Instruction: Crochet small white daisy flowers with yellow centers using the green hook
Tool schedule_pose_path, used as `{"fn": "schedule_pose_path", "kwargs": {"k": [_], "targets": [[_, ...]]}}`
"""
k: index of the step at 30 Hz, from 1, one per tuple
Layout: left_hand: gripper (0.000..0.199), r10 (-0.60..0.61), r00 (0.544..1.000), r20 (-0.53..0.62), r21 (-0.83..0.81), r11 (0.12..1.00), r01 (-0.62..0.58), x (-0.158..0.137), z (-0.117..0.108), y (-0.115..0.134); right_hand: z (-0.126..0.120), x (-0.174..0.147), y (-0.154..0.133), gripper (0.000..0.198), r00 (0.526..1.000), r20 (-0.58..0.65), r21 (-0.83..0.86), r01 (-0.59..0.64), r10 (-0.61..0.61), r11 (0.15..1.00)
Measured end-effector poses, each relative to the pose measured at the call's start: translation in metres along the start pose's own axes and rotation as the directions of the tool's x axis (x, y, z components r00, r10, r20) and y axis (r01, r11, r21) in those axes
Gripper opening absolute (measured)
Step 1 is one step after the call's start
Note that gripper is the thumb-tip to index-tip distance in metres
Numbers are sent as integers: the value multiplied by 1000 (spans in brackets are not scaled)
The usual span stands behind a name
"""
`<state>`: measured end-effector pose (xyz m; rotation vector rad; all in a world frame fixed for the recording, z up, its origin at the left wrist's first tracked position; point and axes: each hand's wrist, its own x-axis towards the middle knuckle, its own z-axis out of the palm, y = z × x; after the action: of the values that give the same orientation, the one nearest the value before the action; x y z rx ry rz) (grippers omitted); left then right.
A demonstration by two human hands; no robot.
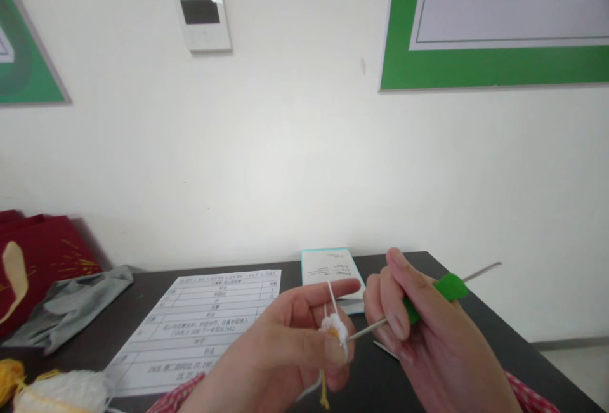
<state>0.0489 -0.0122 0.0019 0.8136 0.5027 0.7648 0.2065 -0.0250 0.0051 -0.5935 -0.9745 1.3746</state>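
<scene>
Between its thumb and fingers, my left hand [290,343] pinches a small crocheted piece [334,325], white with a yellow centre. White yarn runs from the piece up over the raised index finger, and a yellow yarn tail [324,391] hangs below. My right hand [423,330] is closed around a crochet hook [483,271] with a green grip. The hook's left tip meets the right edge of the crocheted piece; whether it passes through a stitch I cannot tell. Its other end sticks out to the upper right.
On the dark table [380,394] lie a printed pattern sheet [200,324] and a small card [328,267] by the wall. At the left are a white yarn ball [66,391], a yellow yarn ball [9,381], a grey cloth [76,305] and a red bag [42,254].
</scene>
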Motion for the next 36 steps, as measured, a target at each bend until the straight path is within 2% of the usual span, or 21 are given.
{"fn": "schedule_pose_path", "kwargs": {"k": [9, 13, 16, 20, 22, 24, 26, 29, 31, 33, 36], "targets": [[52, 92, 992, -81, -98, 990, -100, 2, 1, -4, 1, 5, 4, 49, 989, -43, 162, -132, 140, 978], [54, 119, 985, -121, -113, 985, -133, 4, 2, -6, 0, 8, 9, 46, 977, -6, 250, -203, 212, 947], [51, 127, 984, -128, -116, 983, -142, 5, 5, -8, 0, 6, 10, 44, 975, 14, 268, -218, 223, 938], [35, 111, 990, -85, -193, 973, -125, 3, 8, -9, 3, 2, 9, 48, 995, -35, 169, -91, 98, 981], [29, 94, 993, -64, -230, 967, -106, 1, 8, -9, 3, 1, 8, 50, 999, -38, 74, 18, -15, 997], [32, 57, 998, -27, -267, 962, -63, 1, 7, -9, 1, 0, 7, 50, 986, -6, -47, 168, -168, 985], [36, 5, 1000, 13, -313, 950, -1, 1, 5, -10, -4, -2, 5, 51, 937, 79, -191, 350, -341, 917], [36, -56, 997, 55, -381, 922, 73, 1, 2, -10, -12, -5, -3, 50, 802, 323, -386, 596, -502, 704], [35, -76, 994, 75, -413, 905, 101, 0, 2, -10, -16, -8, -11, 47, 692, 512, -450, 720, -509, 528], [34, -90, 992, 92, -420, 899, 121, -1, 3, -8, -21, -10, -21, 47, 610, 644, -493, 793, -463, 359], [34, -116, 987, 112, -392, 908, 151, -3, 5, -6, -27, -11, -32, 53, 536, 766, -515, 842, -354, 159]]}}
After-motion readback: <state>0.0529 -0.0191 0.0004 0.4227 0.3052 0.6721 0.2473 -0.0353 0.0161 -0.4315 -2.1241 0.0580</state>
